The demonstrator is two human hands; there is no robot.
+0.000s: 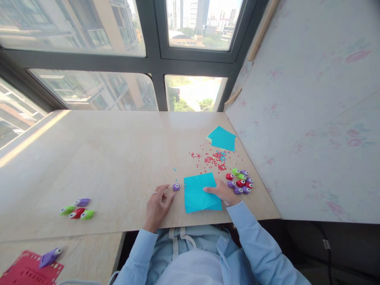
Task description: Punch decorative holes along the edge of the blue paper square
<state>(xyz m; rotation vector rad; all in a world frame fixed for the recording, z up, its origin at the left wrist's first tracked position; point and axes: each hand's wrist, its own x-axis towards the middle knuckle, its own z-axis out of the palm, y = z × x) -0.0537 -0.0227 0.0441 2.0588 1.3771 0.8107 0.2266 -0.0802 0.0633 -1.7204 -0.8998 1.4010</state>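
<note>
While the right hand (223, 191) lies flat on the blue paper sheet (199, 193) near the bench's front edge, fingers spread and pressing, holding nothing, the left hand (158, 206) rests palm down just left of it, fingers loosely open, tips close to a small purple punch (176, 187). Best kept pinned firmly so the sheet cannot slide. Both wrists low, forearms angled inward. More punches (240, 182) cluster by the right edge.
</note>
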